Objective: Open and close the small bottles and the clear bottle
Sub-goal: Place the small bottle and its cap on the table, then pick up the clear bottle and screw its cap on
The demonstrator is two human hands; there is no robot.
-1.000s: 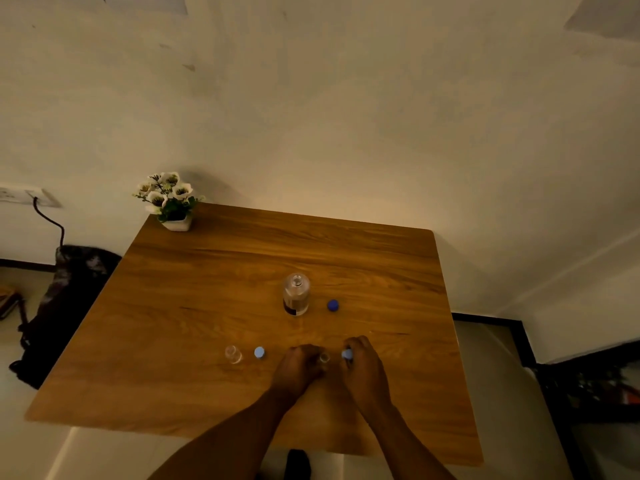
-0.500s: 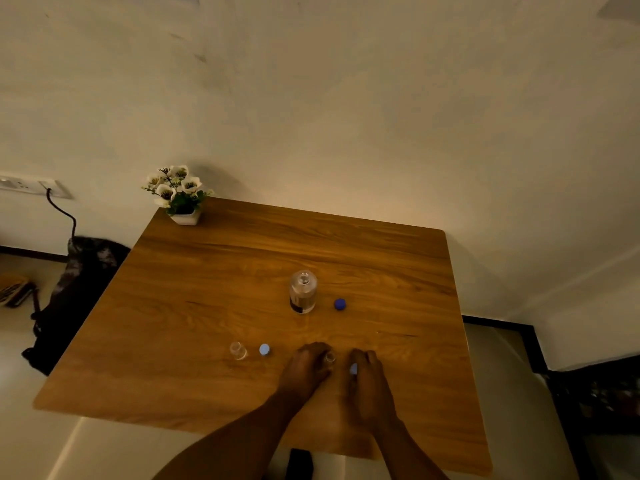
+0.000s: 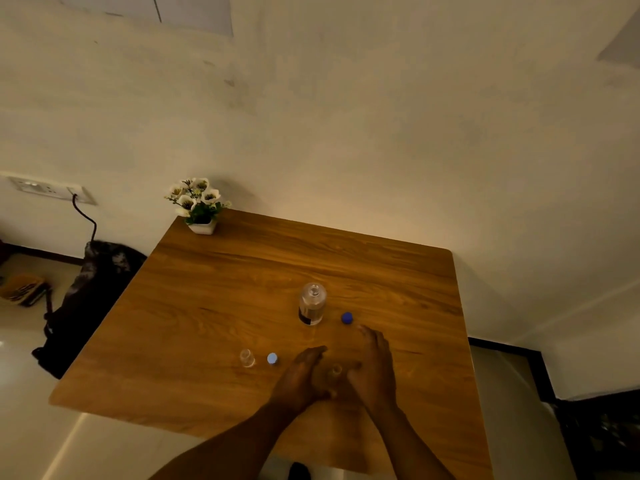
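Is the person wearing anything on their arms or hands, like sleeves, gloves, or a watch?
No. Both forearms are bare right down to the bottom of the picture, with no sleeves showing. The left hand and right hand have no gloves, and no watch, bracelet or ring can be made out in the dim light.

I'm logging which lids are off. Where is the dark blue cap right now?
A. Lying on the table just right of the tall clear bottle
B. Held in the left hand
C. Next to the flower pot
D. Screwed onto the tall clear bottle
A: the dark blue cap lies on the table to the right of the tall clear bottle, whose neck is bare.
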